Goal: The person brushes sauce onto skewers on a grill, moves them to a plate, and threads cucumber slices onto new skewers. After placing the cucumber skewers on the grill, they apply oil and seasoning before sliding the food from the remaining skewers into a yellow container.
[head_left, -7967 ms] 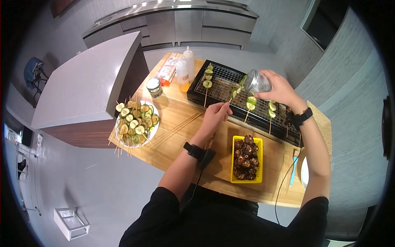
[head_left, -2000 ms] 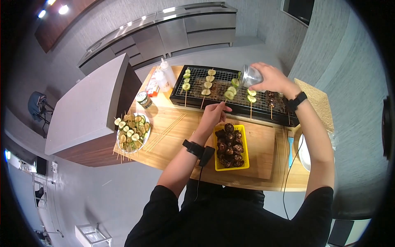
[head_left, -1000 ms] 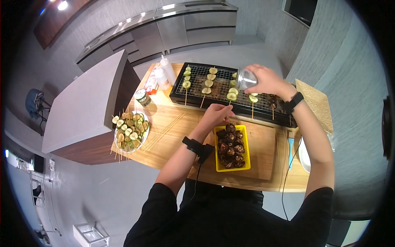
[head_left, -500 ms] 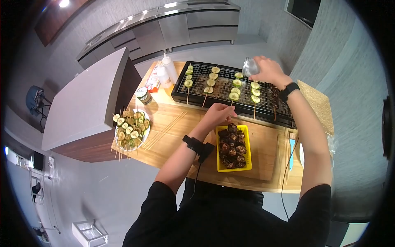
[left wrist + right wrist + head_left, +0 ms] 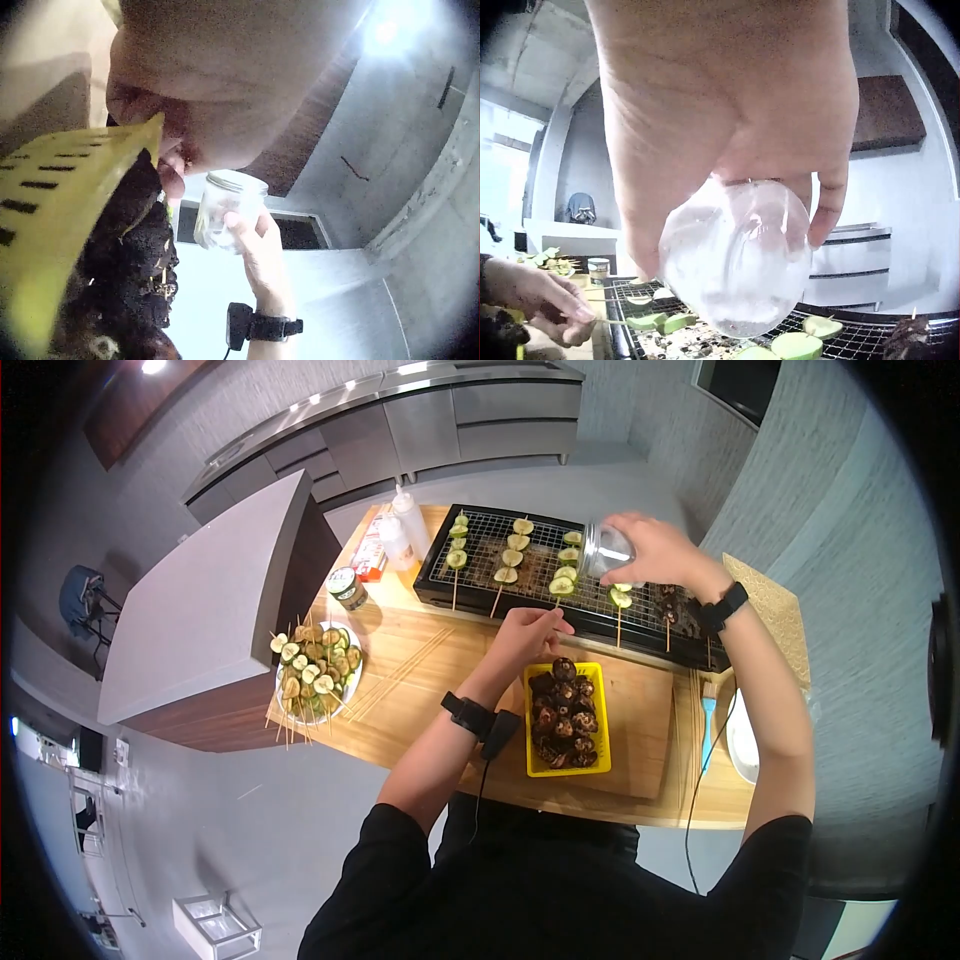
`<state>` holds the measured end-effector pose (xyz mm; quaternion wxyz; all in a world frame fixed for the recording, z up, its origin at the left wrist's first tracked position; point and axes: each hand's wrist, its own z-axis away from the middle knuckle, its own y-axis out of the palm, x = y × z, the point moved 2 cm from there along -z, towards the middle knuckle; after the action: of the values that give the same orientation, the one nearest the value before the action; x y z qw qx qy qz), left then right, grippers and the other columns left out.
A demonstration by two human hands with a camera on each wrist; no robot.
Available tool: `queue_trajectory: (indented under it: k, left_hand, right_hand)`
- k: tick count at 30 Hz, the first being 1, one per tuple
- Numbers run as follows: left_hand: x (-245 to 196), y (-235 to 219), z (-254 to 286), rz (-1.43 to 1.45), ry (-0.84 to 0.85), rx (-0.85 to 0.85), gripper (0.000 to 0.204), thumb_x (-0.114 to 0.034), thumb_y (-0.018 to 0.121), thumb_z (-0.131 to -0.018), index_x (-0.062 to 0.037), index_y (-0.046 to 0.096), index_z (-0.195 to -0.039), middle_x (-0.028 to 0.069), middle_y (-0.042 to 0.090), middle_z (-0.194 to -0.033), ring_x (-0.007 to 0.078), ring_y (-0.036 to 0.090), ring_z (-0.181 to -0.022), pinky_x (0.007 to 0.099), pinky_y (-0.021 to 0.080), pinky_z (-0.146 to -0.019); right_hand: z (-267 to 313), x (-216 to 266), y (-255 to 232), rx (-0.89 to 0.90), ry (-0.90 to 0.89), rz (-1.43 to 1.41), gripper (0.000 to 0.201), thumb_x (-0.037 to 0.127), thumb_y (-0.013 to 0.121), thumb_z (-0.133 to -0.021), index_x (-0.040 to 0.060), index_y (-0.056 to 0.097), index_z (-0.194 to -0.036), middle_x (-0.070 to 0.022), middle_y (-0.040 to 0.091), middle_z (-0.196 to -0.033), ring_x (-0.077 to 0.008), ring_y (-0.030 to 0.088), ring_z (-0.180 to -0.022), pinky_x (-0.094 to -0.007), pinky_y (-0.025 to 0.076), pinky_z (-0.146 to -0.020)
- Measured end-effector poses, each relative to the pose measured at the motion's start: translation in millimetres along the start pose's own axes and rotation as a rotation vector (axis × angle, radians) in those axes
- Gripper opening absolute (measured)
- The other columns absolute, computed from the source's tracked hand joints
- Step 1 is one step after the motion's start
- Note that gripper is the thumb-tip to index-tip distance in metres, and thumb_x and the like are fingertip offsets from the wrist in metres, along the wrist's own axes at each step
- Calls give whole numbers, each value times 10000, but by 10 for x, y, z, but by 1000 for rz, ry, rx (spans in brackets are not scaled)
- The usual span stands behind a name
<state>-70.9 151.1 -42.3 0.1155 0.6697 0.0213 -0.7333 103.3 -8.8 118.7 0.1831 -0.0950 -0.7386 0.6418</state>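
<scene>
In the head view my left hand pinches the stick end of a zucchini skewer at the grill's front edge. Above that skewer my right hand grips a clear jar, tipped on its side with its metal-rimmed end to the left. The right wrist view shows the jar from its base, with a little pale matter inside, and the skewer's green slices beyond. Other zucchini skewers lie across the black grill. In the left wrist view the jar is in my right hand.
A yellow basket of dark mushrooms stands on a wooden board before the grill. A plate of zucchini skewers, loose sticks, a round tin and squeeze bottles are on the left; a blue brush and white plate, right.
Over the last half second, my right hand has lowered the jar slightly toward the grill. The left hand keeps its pinch on the stick; eight seconds ago the view showed it holding a skewer raised.
</scene>
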Motion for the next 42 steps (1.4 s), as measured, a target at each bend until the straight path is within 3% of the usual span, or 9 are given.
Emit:
queue_trajectory:
  k: [2, 8, 14, 21, 25, 31, 34, 37, 42]
  left_hand:
    - [56, -12, -28, -5, 22, -28, 378, -297, 594, -1077, 15, 781, -974, -5, 613, -665, 36, 488, -537, 196, 341, -501]
    - [109, -20, -58, -31, 59, -27, 360, -283, 629, -1048, 18, 786, -927, 3, 645, -683, 61, 592, -613, 222, 453, -549]
    - [-23, -101, 42, -175, -88, -48, 404, -349, 648, -1036, 2, 791, -896, 6, 647, -642, 85, 611, -573, 244, 486, -568]
    - [-543, -36, 291, -1084, 328, -320, 429, -394, 688, -971, -52, 722, -714, 92, 631, -576, 308, 647, -552, 400, 509, -562]
    - [-740, 299, 244, -957, 301, -229, 412, -400, 689, -960, -54, 698, -737, 142, 666, -677, 366, 669, -660, 451, 518, -608]
    - [-568, 612, -142, -1139, 292, 31, 414, -432, 622, -972, -64, 762, -843, 149, 692, -725, 373, 696, -733, 475, 528, -677]
    - [-635, 729, -237, -1194, 178, 110, 427, -458, 621, -960, -80, 779, -842, 124, 729, -754, 353, 711, -743, 453, 550, -701]
    - [-567, 791, -365, -1242, 136, 125, 421, -471, 621, -953, -107, 806, -851, 80, 743, -726, 298, 721, -710, 413, 560, -692]
    - [-573, 814, -481, -1089, -28, 211, 413, -472, 635, -944, -129, 833, -827, 24, 726, -636, 187, 707, -627, 356, 552, -640]
  right_hand:
    - [38, 102, -26, 144, 0, 14, 848, 490, 874, -711, -4, 607, -1345, -240, 667, -1280, -409, 638, -1200, -458, 517, -1020]
    - [33, 4, 47, -64, -45, 5, 850, 473, 879, -705, -10, 603, -1347, -245, 664, -1292, -410, 639, -1202, -453, 516, -1023]
    - [89, -192, -82, -29, 32, -47, 892, 500, 866, -705, -15, 591, -1379, -259, 657, -1315, -411, 632, -1221, -459, 510, -1037]
    - [388, -535, -229, -144, 110, -43, 888, 492, 879, -709, -26, 593, -1372, -248, 673, -1282, -404, 651, -1186, -450, 521, -1017]
    - [573, -443, -217, -106, 131, -32, 870, 455, 883, -701, -10, 592, -1376, -235, 672, -1285, -408, 652, -1171, -449, 526, -1007]
    - [702, -392, -115, 35, 48, -41, 838, 391, 896, -687, 12, 585, -1366, -224, 654, -1305, -405, 638, -1194, -458, 522, -1013]
    - [691, -530, -66, -154, 3, 38, 832, 370, 901, -679, 24, 588, -1367, -210, 661, -1292, -402, 637, -1193, -458, 523, -1014]
    - [664, -400, -105, 93, 97, 15, 843, 374, 901, -670, 36, 587, -1376, -203, 662, -1291, -406, 636, -1192, -460, 527, -1013]
    - [527, -541, -106, -104, 82, 80, 818, 366, 884, -669, 43, 599, -1364, -200, 665, -1281, -400, 637, -1198, -458, 532, -1009]
